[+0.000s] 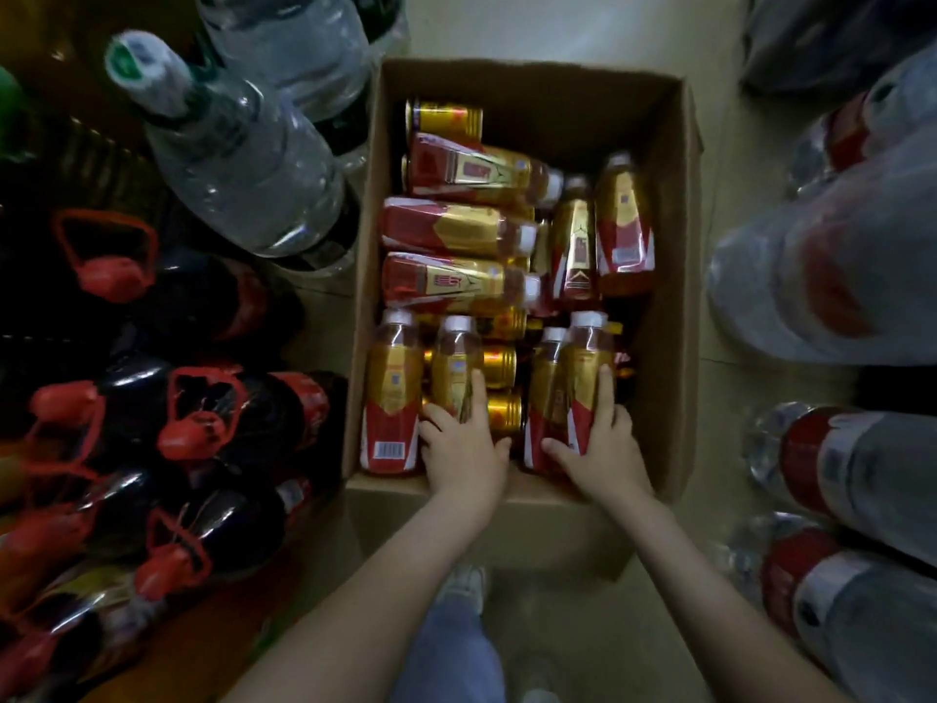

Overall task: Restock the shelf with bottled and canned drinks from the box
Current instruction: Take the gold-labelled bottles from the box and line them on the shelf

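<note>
I see the brown cardboard box [674, 296] standing open, packed with amber bottles [456, 230] that have red-and-gold labels and white caps, all lying down. Three on the left lie crosswise, caps to the right; two on the right lie lengthwise, caps away from me. Gold cans [499, 367] lie beneath them. Four more bottles lie at the near end; my left hand [464, 449] grips the near-left bottle [454, 362], my right hand [603, 443] the near-right bottle [583, 367]

The floor [557, 22] bears the cardboard box [669, 276] and bottle packs [836, 276].
</note>
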The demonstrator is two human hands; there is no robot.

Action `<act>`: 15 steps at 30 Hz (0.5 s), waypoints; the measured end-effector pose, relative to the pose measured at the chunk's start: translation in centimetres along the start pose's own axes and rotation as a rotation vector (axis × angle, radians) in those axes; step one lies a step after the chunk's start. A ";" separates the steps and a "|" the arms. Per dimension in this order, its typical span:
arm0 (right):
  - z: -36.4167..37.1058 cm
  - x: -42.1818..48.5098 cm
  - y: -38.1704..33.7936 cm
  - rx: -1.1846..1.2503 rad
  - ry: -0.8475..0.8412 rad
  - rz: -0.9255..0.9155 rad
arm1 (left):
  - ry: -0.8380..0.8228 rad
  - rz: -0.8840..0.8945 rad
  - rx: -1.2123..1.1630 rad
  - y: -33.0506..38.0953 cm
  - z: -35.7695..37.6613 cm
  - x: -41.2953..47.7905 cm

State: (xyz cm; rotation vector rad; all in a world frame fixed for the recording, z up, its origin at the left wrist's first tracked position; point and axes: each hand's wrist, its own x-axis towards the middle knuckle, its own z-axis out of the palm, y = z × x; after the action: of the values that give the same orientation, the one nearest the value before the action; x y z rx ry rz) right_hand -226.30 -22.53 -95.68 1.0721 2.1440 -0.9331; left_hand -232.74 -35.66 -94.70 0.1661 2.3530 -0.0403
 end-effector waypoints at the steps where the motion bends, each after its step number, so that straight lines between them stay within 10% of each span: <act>1: 0.2 0.2 0.1 -0.010 0.032 -0.013 | 0.022 -0.023 0.030 0.3 0.5 0.4; 6: -0.6 0.1 1.0 0.221 0.002 -0.071 | 0.050 -0.073 0.061 0.7 0.4 1.5; 15: -7.4 -11.6 -2.0 0.936 -0.162 -0.137 | -0.239 0.026 -0.696 -2.6 -10.8 -7.8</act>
State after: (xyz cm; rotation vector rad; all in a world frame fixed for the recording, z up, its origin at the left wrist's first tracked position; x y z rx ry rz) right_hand -223.18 -22.72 -82.17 1.1809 1.6397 -2.1136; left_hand -235.24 -38.22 -81.60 -0.1440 1.9958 0.7203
